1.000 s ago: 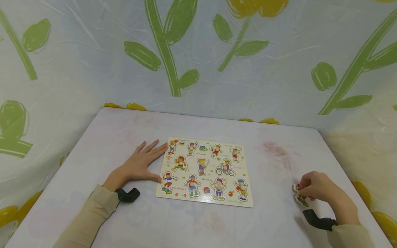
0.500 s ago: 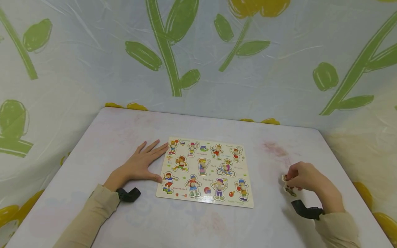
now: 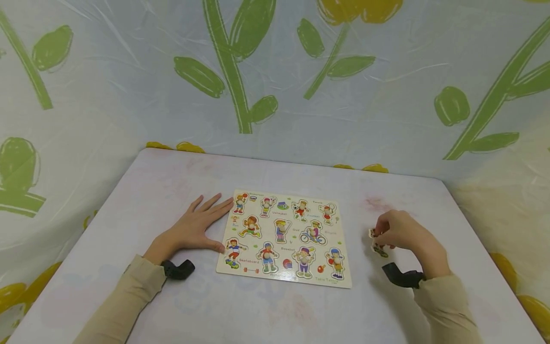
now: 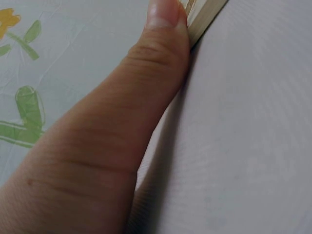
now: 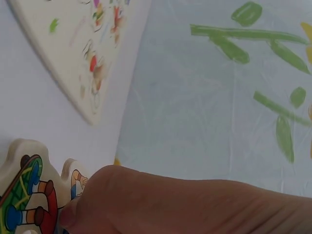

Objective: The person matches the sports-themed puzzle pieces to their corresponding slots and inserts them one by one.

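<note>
A wooden puzzle board (image 3: 281,239) printed with children playing sports lies on the table. My left hand (image 3: 193,229) rests flat with fingers spread at the board's left edge; in the left wrist view its thumb (image 4: 151,63) meets the board's side (image 4: 207,19). Right of the board, my right hand (image 3: 406,234) pinches a skateboarder puzzle piece (image 3: 379,250) between thumb and fingers. The right wrist view shows this wooden piece (image 5: 36,190) up close, with its green skateboard and red shorts; its upper part is hidden behind the thumb.
A white cloth with faint pinkish patches covers the table (image 3: 292,310). Behind it hangs a flower-patterned sheet (image 3: 275,71), which also rises at both sides. A black curved wrist mount (image 3: 401,276) sits under my right wrist, another (image 3: 179,270) at the left.
My right hand has moved left and away from me toward the board, carrying the skateboarder puzzle piece. The left hand and the board have stayed in place.
</note>
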`<action>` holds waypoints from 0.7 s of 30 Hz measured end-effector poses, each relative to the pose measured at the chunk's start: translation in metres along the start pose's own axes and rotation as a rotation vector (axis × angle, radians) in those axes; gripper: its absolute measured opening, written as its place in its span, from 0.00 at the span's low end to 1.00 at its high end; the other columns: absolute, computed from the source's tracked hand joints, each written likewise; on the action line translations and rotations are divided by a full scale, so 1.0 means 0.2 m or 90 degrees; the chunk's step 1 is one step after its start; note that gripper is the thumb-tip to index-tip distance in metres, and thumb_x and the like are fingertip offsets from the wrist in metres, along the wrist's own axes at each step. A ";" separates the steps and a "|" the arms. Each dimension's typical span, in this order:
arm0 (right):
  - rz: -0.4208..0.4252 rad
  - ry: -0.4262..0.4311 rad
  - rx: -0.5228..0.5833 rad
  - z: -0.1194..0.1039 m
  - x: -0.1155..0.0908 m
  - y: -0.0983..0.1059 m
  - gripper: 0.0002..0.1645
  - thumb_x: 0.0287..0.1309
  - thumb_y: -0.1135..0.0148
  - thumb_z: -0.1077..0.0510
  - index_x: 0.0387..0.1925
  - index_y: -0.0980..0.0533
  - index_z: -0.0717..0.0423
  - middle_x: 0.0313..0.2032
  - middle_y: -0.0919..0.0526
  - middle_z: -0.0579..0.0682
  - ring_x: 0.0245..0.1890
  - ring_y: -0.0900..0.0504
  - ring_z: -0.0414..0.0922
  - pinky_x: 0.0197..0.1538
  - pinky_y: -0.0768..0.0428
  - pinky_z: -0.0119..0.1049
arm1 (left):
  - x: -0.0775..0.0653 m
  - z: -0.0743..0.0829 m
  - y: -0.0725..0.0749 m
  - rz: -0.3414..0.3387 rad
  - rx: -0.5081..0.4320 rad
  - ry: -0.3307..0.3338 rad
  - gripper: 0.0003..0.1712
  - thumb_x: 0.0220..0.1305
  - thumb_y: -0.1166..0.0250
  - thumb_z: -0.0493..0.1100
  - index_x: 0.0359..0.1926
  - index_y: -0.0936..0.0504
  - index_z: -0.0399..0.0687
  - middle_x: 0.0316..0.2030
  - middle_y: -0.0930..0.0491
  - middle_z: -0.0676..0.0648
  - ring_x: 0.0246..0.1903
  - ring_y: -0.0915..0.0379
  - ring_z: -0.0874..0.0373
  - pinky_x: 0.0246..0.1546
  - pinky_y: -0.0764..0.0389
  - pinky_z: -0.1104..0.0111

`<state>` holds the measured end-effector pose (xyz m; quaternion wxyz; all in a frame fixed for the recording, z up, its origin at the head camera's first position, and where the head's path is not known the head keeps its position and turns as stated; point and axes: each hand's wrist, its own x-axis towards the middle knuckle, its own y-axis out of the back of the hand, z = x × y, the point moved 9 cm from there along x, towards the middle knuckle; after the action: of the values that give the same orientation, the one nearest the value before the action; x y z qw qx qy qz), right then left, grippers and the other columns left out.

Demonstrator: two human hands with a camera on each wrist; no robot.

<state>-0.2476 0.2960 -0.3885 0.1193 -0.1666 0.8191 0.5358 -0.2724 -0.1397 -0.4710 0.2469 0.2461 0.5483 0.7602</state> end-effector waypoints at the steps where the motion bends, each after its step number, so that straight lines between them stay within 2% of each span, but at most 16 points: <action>1: 0.001 0.003 -0.002 -0.02 0.01 0.00 0.07 0.49 0.29 0.64 0.27 0.22 0.61 0.24 0.22 0.49 0.23 0.25 0.45 0.26 0.24 0.38 | 0.00 0.00 0.00 0.000 0.001 0.000 0.71 0.41 0.42 0.87 0.79 0.51 0.55 0.78 0.52 0.55 0.77 0.65 0.48 0.72 0.68 0.43; 21: -0.001 0.100 -0.035 -0.46 0.15 -0.01 0.04 0.48 0.32 0.65 0.25 0.22 0.58 0.24 0.21 0.49 0.21 0.25 0.44 0.26 0.24 0.36 | 0.00 0.01 0.01 0.000 0.006 -0.001 0.70 0.43 0.40 0.85 0.79 0.50 0.54 0.78 0.52 0.54 0.77 0.64 0.47 0.72 0.67 0.42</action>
<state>-0.2758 0.2070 -0.3659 0.0502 -0.2117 0.8107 0.5436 -0.2720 -0.1389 -0.4691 0.2465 0.2479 0.5515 0.7574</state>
